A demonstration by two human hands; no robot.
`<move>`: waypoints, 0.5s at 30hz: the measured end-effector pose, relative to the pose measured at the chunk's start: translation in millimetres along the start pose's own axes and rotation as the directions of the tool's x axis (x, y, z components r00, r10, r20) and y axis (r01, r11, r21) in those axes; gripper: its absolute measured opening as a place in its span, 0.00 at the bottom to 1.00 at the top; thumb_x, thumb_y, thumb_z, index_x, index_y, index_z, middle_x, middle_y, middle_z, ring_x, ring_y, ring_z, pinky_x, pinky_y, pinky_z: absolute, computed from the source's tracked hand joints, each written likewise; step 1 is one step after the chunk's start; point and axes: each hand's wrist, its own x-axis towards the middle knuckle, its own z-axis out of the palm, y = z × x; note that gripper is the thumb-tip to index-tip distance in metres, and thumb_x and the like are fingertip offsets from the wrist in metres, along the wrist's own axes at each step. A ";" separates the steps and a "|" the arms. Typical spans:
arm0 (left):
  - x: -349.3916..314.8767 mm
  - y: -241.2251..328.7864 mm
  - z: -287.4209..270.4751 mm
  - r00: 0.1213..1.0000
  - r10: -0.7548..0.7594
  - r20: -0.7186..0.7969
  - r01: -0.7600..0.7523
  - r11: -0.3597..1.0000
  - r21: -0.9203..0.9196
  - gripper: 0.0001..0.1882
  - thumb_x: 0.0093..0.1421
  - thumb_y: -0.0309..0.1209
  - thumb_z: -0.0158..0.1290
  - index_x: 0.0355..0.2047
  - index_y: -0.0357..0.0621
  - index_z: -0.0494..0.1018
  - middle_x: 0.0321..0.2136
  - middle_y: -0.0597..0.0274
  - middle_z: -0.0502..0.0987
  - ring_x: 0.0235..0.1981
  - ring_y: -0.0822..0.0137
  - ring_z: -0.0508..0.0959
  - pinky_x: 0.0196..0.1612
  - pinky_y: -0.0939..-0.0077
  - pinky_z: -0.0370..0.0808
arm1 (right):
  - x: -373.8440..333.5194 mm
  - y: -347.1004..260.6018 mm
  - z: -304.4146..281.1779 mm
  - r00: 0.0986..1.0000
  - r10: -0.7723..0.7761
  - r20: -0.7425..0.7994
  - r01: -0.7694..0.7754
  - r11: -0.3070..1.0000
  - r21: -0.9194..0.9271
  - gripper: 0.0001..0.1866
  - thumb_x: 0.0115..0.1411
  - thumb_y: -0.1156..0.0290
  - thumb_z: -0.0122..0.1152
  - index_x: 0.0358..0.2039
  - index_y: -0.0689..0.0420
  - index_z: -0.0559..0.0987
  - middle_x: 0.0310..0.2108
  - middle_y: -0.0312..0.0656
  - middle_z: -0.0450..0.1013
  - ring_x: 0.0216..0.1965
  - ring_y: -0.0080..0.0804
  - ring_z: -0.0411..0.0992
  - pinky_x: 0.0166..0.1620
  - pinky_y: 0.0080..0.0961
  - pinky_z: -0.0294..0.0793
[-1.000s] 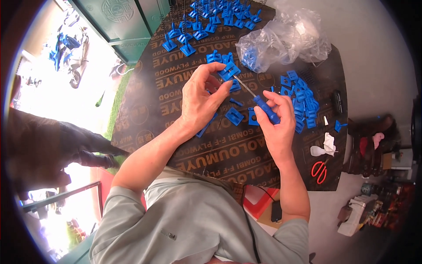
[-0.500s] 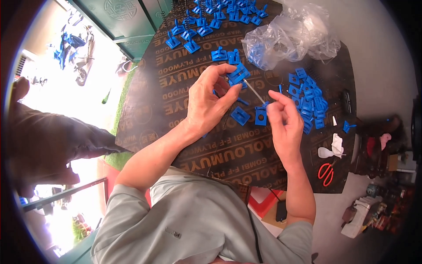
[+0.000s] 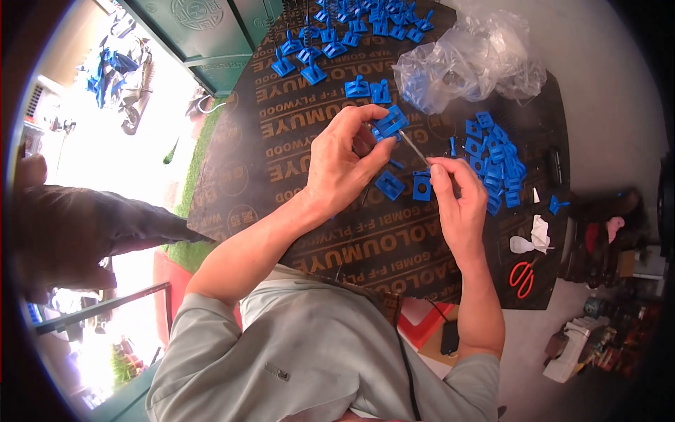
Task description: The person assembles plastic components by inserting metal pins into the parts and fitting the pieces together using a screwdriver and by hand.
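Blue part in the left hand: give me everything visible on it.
The blue part is a small, flat, squarish piece with raised or slotted detail on its face, too small to read exactly. It looks like rigid plastic and shows no obvious damage. Thumb and index finger of the left hand pinch it, tilted, above the dark table. The thin metal shaft held in the right hand meets its lower right edge; whether the tip goes in is unclear.

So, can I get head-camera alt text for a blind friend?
A person's left fingers hold a small blue part while the right fingers hold a thin metal shaft to it. More blue parts, a clear plastic bag and red scissors lie on a dark table.
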 end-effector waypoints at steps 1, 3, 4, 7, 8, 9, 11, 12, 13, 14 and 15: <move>-0.2 -0.3 -0.3 1.000 -0.002 -0.002 0.002 1.000 0.002 0.21 0.60 0.23 0.69 0.53 0.40 0.80 0.36 0.65 0.81 0.32 0.77 0.82 0.37 0.78 0.79 | 0.7 -0.6 -0.2 1.000 0.001 0.009 -0.001 1.000 0.018 0.10 0.68 0.74 0.71 0.48 0.61 0.83 0.38 0.37 0.76 0.34 0.23 0.74 0.38 0.23 0.75; -0.2 -1.3 -0.8 1.000 -0.011 0.001 0.011 1.000 0.001 0.21 0.60 0.23 0.69 0.53 0.40 0.80 0.36 0.65 0.81 0.32 0.77 0.82 0.36 0.78 0.78 | -1.7 2.2 4.0 0.999 0.032 -0.014 -0.032 0.999 0.003 0.11 0.66 0.75 0.73 0.47 0.61 0.82 0.38 0.37 0.76 0.33 0.23 0.74 0.38 0.23 0.75; -0.1 -0.9 -0.3 1.000 -0.010 0.003 0.010 1.000 0.000 0.21 0.60 0.23 0.69 0.53 0.40 0.80 0.36 0.65 0.81 0.32 0.77 0.82 0.36 0.78 0.78 | -3.2 4.3 5.4 0.997 0.063 -0.044 -0.063 0.998 -0.014 0.12 0.65 0.75 0.74 0.46 0.61 0.81 0.38 0.37 0.76 0.33 0.23 0.75 0.38 0.23 0.75; 0.1 -0.2 0.5 1.000 -0.006 0.009 0.006 1.000 0.021 0.21 0.60 0.24 0.70 0.53 0.40 0.80 0.36 0.65 0.81 0.32 0.76 0.82 0.37 0.78 0.79 | -3.7 9.5 8.5 0.998 0.034 -0.051 -0.033 0.999 0.018 0.15 0.63 0.75 0.76 0.47 0.60 0.81 0.42 0.37 0.79 0.33 0.23 0.76 0.39 0.22 0.76; 0.1 -0.7 0.6 1.000 -0.004 0.006 0.004 1.000 0.022 0.21 0.60 0.24 0.70 0.53 0.40 0.80 0.36 0.64 0.81 0.32 0.76 0.82 0.37 0.77 0.79 | -3.8 6.8 9.0 0.998 0.035 -0.051 -0.035 0.999 0.019 0.15 0.63 0.75 0.76 0.47 0.60 0.81 0.42 0.37 0.79 0.33 0.23 0.76 0.39 0.22 0.76; 0.0 -1.2 0.6 1.000 -0.001 0.002 0.001 1.000 0.024 0.21 0.60 0.24 0.70 0.53 0.40 0.80 0.36 0.64 0.81 0.32 0.76 0.82 0.37 0.77 0.79 | -3.4 1.0 8.7 0.996 0.056 -0.075 -0.057 0.998 -0.013 0.15 0.63 0.75 0.76 0.47 0.60 0.81 0.43 0.38 0.80 0.33 0.23 0.76 0.39 0.22 0.77; 0.2 -2.2 0.3 1.000 -0.001 -0.001 0.001 1.000 0.024 0.21 0.60 0.24 0.70 0.53 0.40 0.80 0.36 0.64 0.81 0.32 0.76 0.82 0.37 0.77 0.79 | -2.5 -6.9 5.6 0.992 0.075 -0.099 -0.079 0.996 -0.044 0.15 0.63 0.74 0.76 0.47 0.60 0.81 0.44 0.38 0.81 0.33 0.23 0.76 0.40 0.21 0.78; -0.2 -2.8 -0.1 1.000 -0.001 -0.005 0.001 1.000 0.024 0.21 0.60 0.24 0.70 0.53 0.40 0.80 0.36 0.64 0.81 0.32 0.76 0.82 0.37 0.77 0.80 | -2.4 -8.9 3.1 0.992 0.099 -0.080 -0.105 0.992 -0.073 0.15 0.63 0.74 0.77 0.47 0.60 0.81 0.44 0.38 0.82 0.33 0.24 0.77 0.40 0.22 0.78; -0.4 -2.7 0.6 1.000 0.002 -0.002 -0.002 1.000 0.020 0.21 0.60 0.24 0.70 0.53 0.40 0.80 0.36 0.64 0.81 0.32 0.76 0.82 0.37 0.77 0.80 | -2.7 -9.8 0.1 0.990 0.124 -0.067 -0.130 0.986 -0.106 0.15 0.63 0.74 0.77 0.47 0.60 0.82 0.44 0.38 0.83 0.33 0.24 0.77 0.40 0.22 0.79; -1.5 -2.6 0.7 1.000 0.004 0.024 -0.005 1.000 0.030 0.21 0.61 0.25 0.69 0.54 0.41 0.79 0.37 0.62 0.80 0.31 0.73 0.81 0.36 0.75 0.80 | -3.5 -8.6 -0.2 0.990 0.124 -0.072 -0.132 0.985 -0.109 0.15 0.63 0.74 0.77 0.47 0.60 0.82 0.44 0.38 0.83 0.33 0.24 0.77 0.40 0.22 0.79; -3.0 -2.1 1.0 0.999 0.006 0.050 -0.008 0.999 0.039 0.21 0.61 0.26 0.68 0.54 0.42 0.78 0.38 0.60 0.79 0.31 0.70 0.80 0.35 0.73 0.80 | -4.6 -6.5 1.1 0.993 0.086 -0.083 -0.092 0.993 -0.071 0.14 0.63 0.74 0.77 0.47 0.59 0.82 0.41 0.38 0.84 0.33 0.24 0.77 0.39 0.23 0.79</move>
